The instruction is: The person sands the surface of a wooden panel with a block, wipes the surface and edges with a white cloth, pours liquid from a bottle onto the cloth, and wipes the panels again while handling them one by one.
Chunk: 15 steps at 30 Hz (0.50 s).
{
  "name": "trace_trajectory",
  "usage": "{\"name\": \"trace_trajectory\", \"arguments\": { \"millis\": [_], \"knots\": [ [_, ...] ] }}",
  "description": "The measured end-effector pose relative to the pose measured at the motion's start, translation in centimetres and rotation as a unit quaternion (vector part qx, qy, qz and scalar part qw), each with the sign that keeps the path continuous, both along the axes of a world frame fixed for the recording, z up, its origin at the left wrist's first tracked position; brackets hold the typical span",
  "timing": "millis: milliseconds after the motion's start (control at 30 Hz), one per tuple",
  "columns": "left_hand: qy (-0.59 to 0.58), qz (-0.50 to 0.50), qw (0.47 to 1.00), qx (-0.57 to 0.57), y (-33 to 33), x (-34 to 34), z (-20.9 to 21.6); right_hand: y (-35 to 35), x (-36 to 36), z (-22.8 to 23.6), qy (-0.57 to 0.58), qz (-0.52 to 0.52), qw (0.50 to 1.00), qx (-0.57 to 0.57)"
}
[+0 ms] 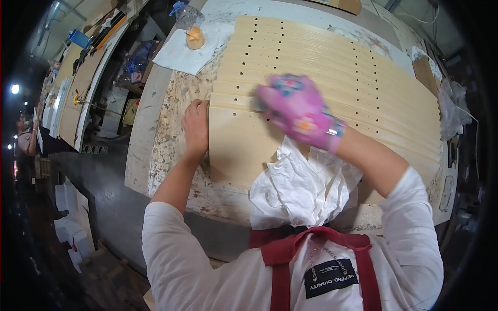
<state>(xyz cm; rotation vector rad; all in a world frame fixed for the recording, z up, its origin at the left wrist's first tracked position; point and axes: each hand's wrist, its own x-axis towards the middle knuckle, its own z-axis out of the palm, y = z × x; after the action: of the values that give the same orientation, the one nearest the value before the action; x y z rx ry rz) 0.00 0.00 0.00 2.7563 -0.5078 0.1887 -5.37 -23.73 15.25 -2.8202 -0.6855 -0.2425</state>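
Pale yellow wooden boards (pixel 311 57) with rows of drilled holes lie overlapped like steps on the worktable. On the left edge of the nearest board (pixel 233 150) rests my bare left hand (pixel 196 127), its fingers stretched out along the edge. My right hand (pixel 301 111), in a pink flowered glove, is over the near boards and blurred by motion. Its fingers look curled round something small and greyish at the fingertips, too smeared to name. Crumpled white cloth (pixel 306 179) bunches below the glove, over the near edge of the boards and against my apron.
A small cup of orange stuff (pixel 195 38) stands on a white sheet (pixel 176 54) at the far left, beside a clear bottle (pixel 188 16) with a blue cap. Clear plastic wrap (pixel 455 109) hangs at the right. A cluttered shelf (pixel 91 85) and another person (pixel 26 140) are at the left.
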Motion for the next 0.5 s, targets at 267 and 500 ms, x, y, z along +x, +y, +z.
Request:
{"name": "trace_trajectory", "arguments": {
  "millis": [267,500],
  "knots": [
    [0.001,0.000,1.000,-0.025,0.0,0.2,0.0,0.4,1.9,-1.5,-0.063,0.042,0.993,0.091],
    [-0.020,0.007,1.000,-0.001,-0.3,-0.1,-1.3,-1.8,-1.2,-0.5,-0.074,0.016,0.996,0.044]
  ]
}}
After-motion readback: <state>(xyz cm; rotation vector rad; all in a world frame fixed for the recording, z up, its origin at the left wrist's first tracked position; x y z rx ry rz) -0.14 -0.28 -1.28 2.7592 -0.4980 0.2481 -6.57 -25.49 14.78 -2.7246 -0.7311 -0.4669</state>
